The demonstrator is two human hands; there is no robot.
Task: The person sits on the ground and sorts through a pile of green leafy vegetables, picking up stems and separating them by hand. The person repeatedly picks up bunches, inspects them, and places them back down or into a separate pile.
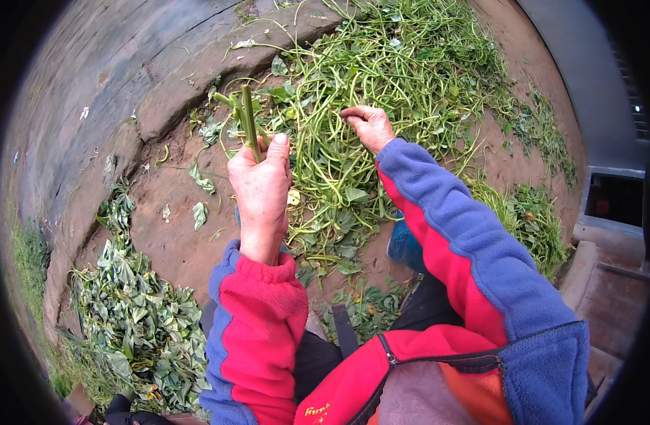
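Observation:
My left hand [261,175] is closed around several thick green stems [249,119], whose cut-looking ends stick up past the thumb. To its right, my right hand [368,125] is raised over a wide heap of long green stalks [335,159]. Its thumb and index finger are bent together at the tips; whether something thin lies between them cannot be told. Limp green leaves [144,324] form a pile at the lower left. A few loose leaves [200,215] lie on the bare brown ground by my left forearm.
A raised stone edge [171,106] curves along the left, with grey paving beyond it. A bundle of green stalks [542,228] lies right of my right sleeve. My blue-covered foot [405,244] is beside the heap. Part of another person [128,411] shows at the bottom left.

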